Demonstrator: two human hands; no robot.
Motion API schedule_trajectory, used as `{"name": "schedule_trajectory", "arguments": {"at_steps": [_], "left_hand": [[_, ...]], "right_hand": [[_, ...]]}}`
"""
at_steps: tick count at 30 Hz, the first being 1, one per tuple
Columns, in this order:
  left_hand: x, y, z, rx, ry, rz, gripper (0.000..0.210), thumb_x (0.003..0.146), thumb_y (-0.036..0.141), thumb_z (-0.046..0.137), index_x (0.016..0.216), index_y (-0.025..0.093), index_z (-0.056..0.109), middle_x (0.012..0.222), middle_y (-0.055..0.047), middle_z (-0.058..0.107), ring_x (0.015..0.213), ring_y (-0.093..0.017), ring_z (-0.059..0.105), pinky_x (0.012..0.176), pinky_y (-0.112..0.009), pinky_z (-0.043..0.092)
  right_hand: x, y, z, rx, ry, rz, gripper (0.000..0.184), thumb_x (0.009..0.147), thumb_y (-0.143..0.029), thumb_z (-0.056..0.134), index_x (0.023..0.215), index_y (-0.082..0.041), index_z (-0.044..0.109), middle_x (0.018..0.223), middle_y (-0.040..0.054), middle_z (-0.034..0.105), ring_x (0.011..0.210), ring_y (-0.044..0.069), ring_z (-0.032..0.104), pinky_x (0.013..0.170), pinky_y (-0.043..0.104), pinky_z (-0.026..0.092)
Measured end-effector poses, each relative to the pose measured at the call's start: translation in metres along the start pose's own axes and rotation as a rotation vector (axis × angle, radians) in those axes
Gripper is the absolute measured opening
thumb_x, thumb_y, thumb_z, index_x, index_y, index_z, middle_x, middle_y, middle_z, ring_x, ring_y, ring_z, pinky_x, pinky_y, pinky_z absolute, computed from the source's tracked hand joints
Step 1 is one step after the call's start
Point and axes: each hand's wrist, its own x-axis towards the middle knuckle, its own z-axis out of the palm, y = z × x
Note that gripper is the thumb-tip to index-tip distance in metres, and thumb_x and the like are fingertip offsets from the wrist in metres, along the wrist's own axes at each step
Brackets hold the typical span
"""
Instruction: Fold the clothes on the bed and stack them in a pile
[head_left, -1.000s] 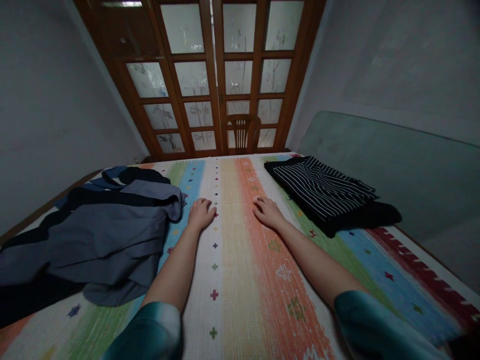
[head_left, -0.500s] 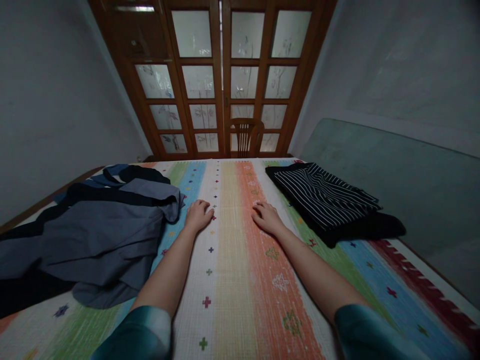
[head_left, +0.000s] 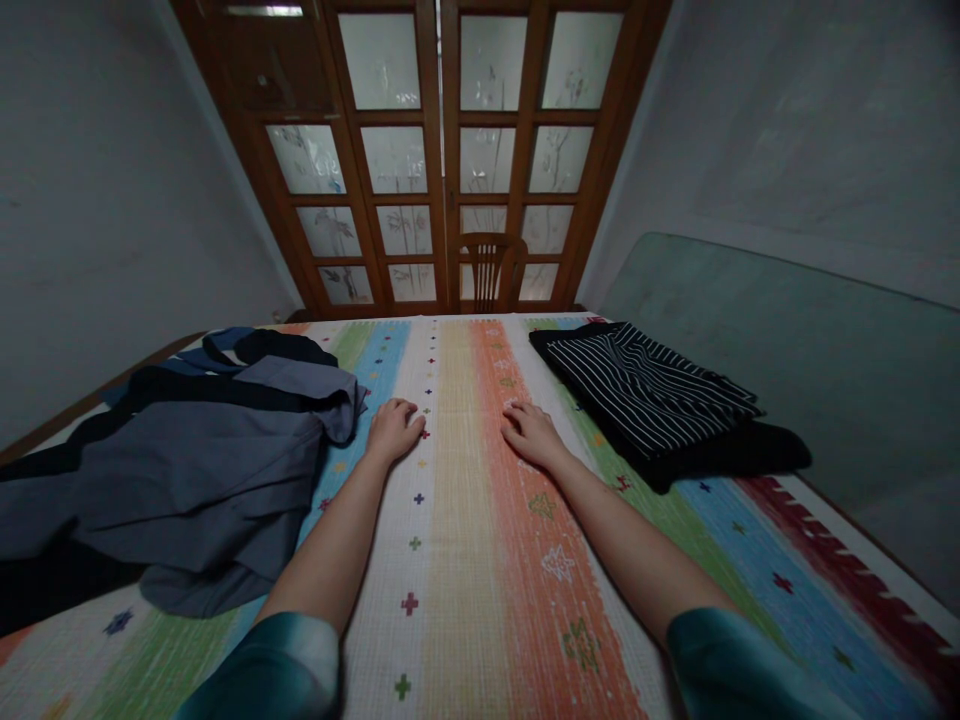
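Observation:
My left hand [head_left: 393,430] rests on the striped tablecloth [head_left: 465,520], fingers loosely curved and apart, holding nothing. Across from it my right hand [head_left: 531,434] lies on the orange stripe in a similar relaxed pose, also with nothing in it. Left of my left hand spreads a loose heap of clothes, with a grey garment [head_left: 202,480] on top and dark and blue cloth [head_left: 225,345] behind it. To the right of my right hand sits a folded black garment with white stripes [head_left: 652,390], lying on plain black folded cloth [head_left: 735,455].
A wooden chair [head_left: 491,268] stands at the table's far end, before wooden doors with glass panes [head_left: 397,160]. Pale walls rise on both sides. A grey-green panel [head_left: 787,330] runs along the right side of the table.
The view has shifted very slightly. Both hands stay where they were on the tablecloth, and the clothes have not moved.

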Motion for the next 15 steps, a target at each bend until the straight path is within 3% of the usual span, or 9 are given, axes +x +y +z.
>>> {"name": "schedule_trajectory", "arguments": {"at_steps": [15], "left_hand": [[-0.004,0.0012,0.0032,0.019,-0.009,0.045,0.037,0.083,0.039,0.052,0.11,0.017,0.065,0.121,-0.012,0.061,0.114,-0.029,0.054,0.099,-0.043,0.042]], "right_hand": [[-0.0018,-0.0027,-0.0004,-0.051,0.019,-0.041,0.035,0.09,-0.032,0.048,0.12,-0.02,0.064,0.137,0.0112,0.055,0.125,0.024,0.05,0.102,0.037,0.037]]}}
